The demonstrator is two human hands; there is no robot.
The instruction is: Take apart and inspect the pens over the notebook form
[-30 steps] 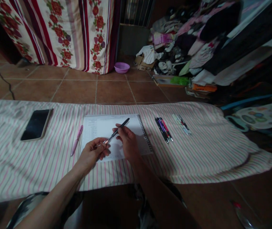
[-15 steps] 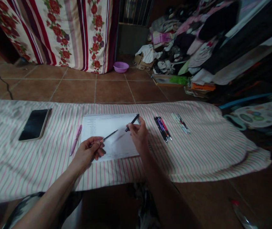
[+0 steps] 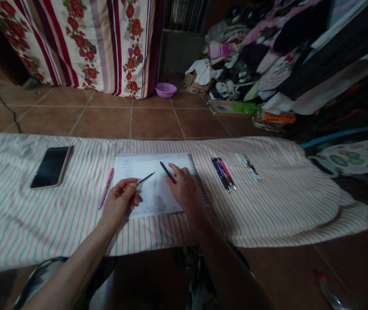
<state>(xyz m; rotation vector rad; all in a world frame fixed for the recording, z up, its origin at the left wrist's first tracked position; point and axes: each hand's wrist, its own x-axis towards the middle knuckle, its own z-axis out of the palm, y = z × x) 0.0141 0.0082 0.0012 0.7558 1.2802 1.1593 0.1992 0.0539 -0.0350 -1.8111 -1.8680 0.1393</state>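
Note:
My left hand (image 3: 124,196) is closed in a pinch on a slim dark pen refill (image 3: 146,177), whose point is directed up and to the right above the paper. My right hand (image 3: 184,186) holds a short black pen barrel (image 3: 167,171) at thumb and fingers, its free end slanting up to the left. Both hands are over an open spiral notebook (image 3: 151,204) with faint printed lines and a wire binding along its right side. A pink-purple pen (image 3: 106,188) lies just left of the notebook.
A phone (image 3: 51,168) lies at left on the striped cloth (image 3: 283,206). Right of the notebook are a bundle of several pens (image 3: 223,174) and some pale pens (image 3: 247,167). Beyond, on the tiled floor, stand a purple basin (image 3: 166,90) and piled clothes.
The black barrel has turned in my right hand, from leaning up-right to slanting up-left, and the hand has moved down with its fingers more spread. My left hand still holds the refill.

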